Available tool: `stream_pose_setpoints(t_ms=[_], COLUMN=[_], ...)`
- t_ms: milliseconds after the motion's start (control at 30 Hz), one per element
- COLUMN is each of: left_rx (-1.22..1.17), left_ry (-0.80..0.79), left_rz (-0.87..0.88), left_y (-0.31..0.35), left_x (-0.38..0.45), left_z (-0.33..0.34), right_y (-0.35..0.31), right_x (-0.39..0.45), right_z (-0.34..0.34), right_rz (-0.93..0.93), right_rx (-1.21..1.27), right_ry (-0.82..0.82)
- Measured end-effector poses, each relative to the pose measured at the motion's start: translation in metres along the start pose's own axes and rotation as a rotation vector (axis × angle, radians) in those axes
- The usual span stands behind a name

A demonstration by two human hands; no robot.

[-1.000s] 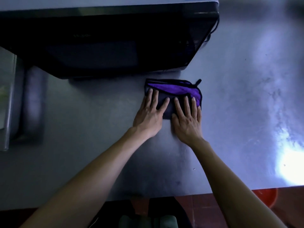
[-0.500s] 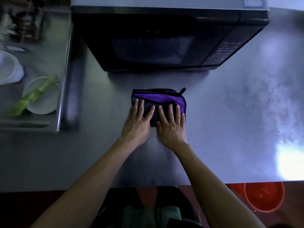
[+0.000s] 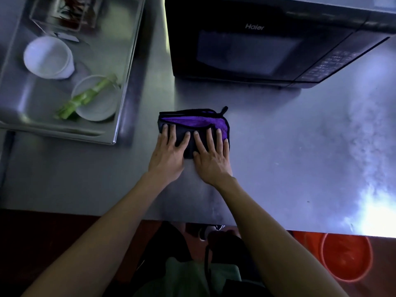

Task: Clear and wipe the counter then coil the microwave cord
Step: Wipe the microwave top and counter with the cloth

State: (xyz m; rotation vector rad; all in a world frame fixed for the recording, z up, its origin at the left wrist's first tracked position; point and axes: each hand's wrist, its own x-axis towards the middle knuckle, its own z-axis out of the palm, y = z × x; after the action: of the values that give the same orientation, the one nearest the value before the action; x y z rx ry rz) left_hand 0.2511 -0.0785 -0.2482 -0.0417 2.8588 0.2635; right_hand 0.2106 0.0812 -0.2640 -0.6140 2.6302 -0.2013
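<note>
Wiping stage: both hands flat on the folded cloth [image 3: 194,125], which lies on the steel desk [image 3: 289,157] at 6 o'clock from the microwave [image 3: 267,39].

The left hand [image 3: 167,154] and right hand [image 3: 212,159] rest side by side, each grip spread, fingers straight, pressing rather than pinching. Even downward pressure and overlapping strokes would probably serve best, keeping the fold intact. The sink [image 3: 128,82] lies at 9 o'clock from the microwave. The door reads "Haier"; keypad legends are illegible. No cord is visible.
</note>
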Motion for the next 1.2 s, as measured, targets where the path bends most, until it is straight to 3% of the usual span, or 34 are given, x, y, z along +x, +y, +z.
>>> stream_pose_setpoints(t_ms=[200, 400, 767, 1000, 1200], left_rx=[0.006, 0.011, 0.093, 0.073, 0.051], left_ry=[-0.020, -0.037, -0.128, -0.149, -0.130], left_rz=[-0.004, 0.031, 0.229, 0.265, 0.169], left_y=[0.033, 0.113, 0.281, 0.299, 0.265], left_x=[-0.025, -0.040, -0.053, -0.082, -0.111], left_z=[0.013, 0.034, 0.062, 0.077, 0.086], right_y=[0.025, 0.091, 0.219, 0.228, 0.191], right_x=[-0.040, -0.099, -0.218, -0.255, -0.252], right_z=[0.008, 0.017, 0.036, 0.047, 0.062], right_rz=[-0.036, -0.005, 0.231, 0.248, 0.149], right_rx=[0.019, 0.039, 0.096, 0.079, 0.031], right_ry=[-0.014, 0.019, 0.066, 0.070, 0.075])
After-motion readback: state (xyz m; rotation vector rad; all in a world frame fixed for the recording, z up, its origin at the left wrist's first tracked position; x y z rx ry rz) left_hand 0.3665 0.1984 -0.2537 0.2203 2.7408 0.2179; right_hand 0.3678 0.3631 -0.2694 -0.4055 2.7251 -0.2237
